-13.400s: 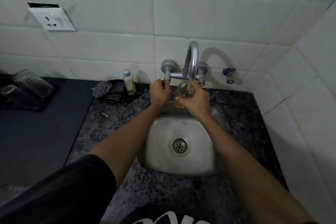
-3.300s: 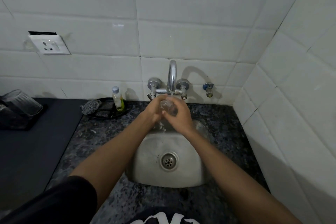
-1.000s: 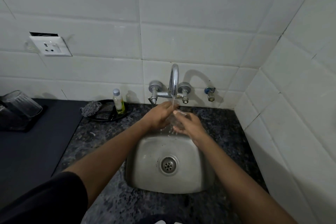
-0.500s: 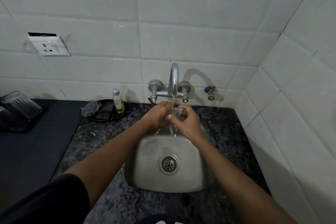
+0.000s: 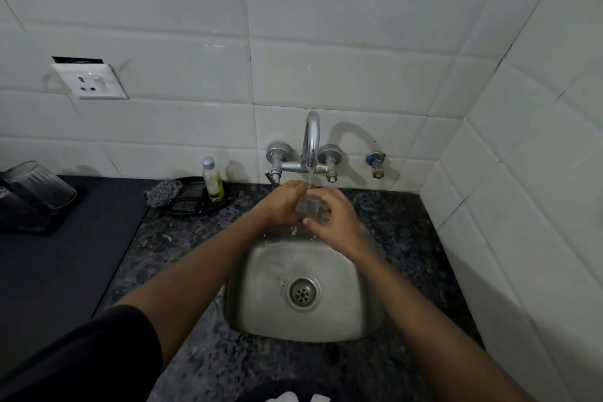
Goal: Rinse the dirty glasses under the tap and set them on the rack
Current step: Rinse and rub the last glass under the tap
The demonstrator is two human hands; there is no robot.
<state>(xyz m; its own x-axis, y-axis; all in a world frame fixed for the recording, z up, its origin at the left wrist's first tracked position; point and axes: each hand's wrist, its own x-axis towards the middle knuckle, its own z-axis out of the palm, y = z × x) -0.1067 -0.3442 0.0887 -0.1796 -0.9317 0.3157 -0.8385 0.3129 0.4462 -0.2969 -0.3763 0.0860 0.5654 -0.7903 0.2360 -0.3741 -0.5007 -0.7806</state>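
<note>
A small clear glass [image 5: 309,206] is under the chrome tap [image 5: 310,140], and a thin stream of water falls onto it. My left hand [image 5: 280,206] grips the glass from the left. My right hand [image 5: 332,217] wraps it from the right, so most of the glass is hidden. Both hands hover over the back rim of the steel sink [image 5: 261,303]. At the far left a dark rack [image 5: 29,219] carries an upturned ribbed glass [image 5: 42,184].
Behind the sink on the left, a black dish [image 5: 192,206] holds a steel scrubber [image 5: 163,192] and a small bottle of yellow liquid [image 5: 212,184]. A tiled wall closes the right side. A wall socket [image 5: 89,81] is at upper left, and a dark mat [image 5: 65,271] covers the left counter.
My right hand has shifted around the glass under the stream, from beneath it to closed over its right side. The water keeps running and my left hand has stayed on the glass.
</note>
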